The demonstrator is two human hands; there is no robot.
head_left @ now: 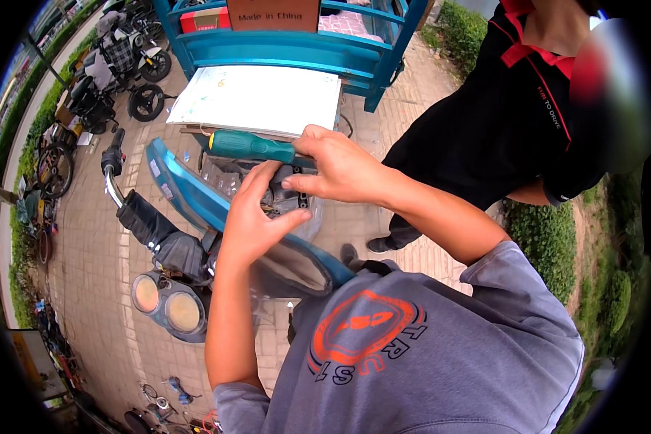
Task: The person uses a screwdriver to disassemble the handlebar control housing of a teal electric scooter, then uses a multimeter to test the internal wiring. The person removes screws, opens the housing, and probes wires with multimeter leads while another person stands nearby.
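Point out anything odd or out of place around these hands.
The blue vehicle body looks opened up: grey and black parts lie exposed between the left hand and the right hand, where a cover might be expected. Whether those parts are damaged, I can't tell.

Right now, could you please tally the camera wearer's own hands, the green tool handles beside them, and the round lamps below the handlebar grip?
Left hand and right hand: 2
Green tool handle: 1
Round lamps: 2
Total: 5
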